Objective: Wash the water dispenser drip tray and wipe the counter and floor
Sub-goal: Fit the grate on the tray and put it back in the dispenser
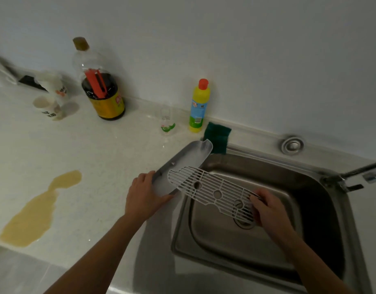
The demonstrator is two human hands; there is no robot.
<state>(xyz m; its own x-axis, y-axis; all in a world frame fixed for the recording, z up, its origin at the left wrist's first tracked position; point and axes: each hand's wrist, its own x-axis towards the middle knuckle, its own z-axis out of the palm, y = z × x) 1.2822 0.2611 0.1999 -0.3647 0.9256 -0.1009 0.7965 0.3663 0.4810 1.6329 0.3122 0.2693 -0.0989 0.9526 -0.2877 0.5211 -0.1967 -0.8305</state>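
Note:
My left hand (143,196) grips the near end of the grey drip tray base (188,159), which lies tilted across the sink's left rim. The white slotted grate (212,190) is lifted off the base and held over the steel sink (229,257) by my right hand (269,209), which pinches its right end. A yellow-brown spill (34,213) spreads on the white counter (98,158) to the left. A green sponge (217,136) rests on the sink's back rim beside a yellow dish soap bottle (198,107).
A large dark sauce bottle (100,85) and two small white cups (51,98) stand at the back left. A small clear glass (167,122) sits near the soap. The faucet (356,175) enters from the right. A drain (244,219) lies under the grate.

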